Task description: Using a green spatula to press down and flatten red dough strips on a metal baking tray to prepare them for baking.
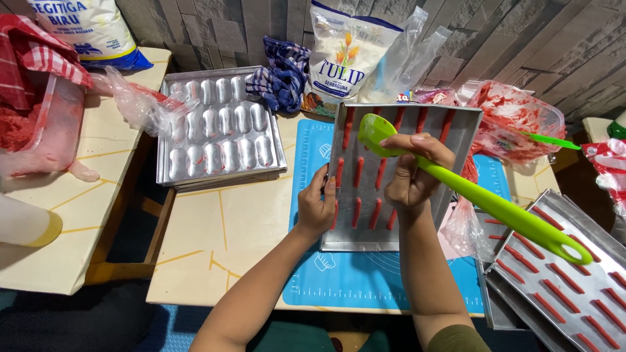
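Note:
A metal baking tray (466, 127) lies tilted on a blue mat (310, 156), lined with several thin red dough strips (358, 171). My left hand (317, 207) grips the tray's left edge near its lower corner. My right hand (411, 171) is over the tray's middle, shut on a green spatula (495, 205). The spatula's blade rests at the tray's upper left, and its long handle runs down to the right.
An oblong-cavity metal mould tray (222, 130) sits to the left. Stacked trays with red strips (567, 274) are at the lower right. Flour bags (345, 55), a checked cloth (283, 75), plastic bags smeared red (515, 117) and a tub of red dough (39, 124) ring the table.

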